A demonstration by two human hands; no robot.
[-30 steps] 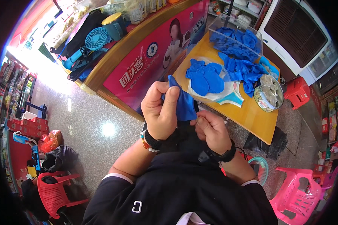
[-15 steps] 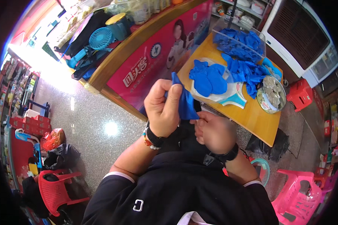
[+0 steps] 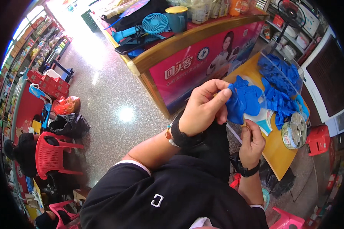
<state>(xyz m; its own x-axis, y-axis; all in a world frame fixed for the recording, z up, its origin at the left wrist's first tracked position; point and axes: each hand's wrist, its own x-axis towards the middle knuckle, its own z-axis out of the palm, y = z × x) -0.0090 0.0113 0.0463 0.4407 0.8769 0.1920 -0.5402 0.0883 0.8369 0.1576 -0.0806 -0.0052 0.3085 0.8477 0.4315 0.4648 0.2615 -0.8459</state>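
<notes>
A piece of thin blue fabric (image 3: 235,108) hangs between my two hands above the near edge of the yellow table (image 3: 277,160). My left hand (image 3: 202,108) pinches its upper left edge between thumb and fingers. Lower down, my right hand (image 3: 252,143) is closed at the fabric's bottom corner, thumb against fingers. A small tan tip shows at those right fingertips, too small to name. Right behind the held piece lies a stack of flat blue pieces (image 3: 252,101), resting on a white and turquoise sheet (image 3: 265,122).
More crumpled blue fabric (image 3: 277,103) lies on the table beside a clear bin (image 3: 300,72) filled with blue pieces. A round clear tub (image 3: 294,131) of greyish items stands at the right. The counter (image 3: 156,57) borders the table; a red chair (image 3: 46,156) stands at left.
My view has swung left, so the table and counter appear farther right. The blue fabric, still held in both hands, now spreads wider, and my right hand has turned upward below it.
</notes>
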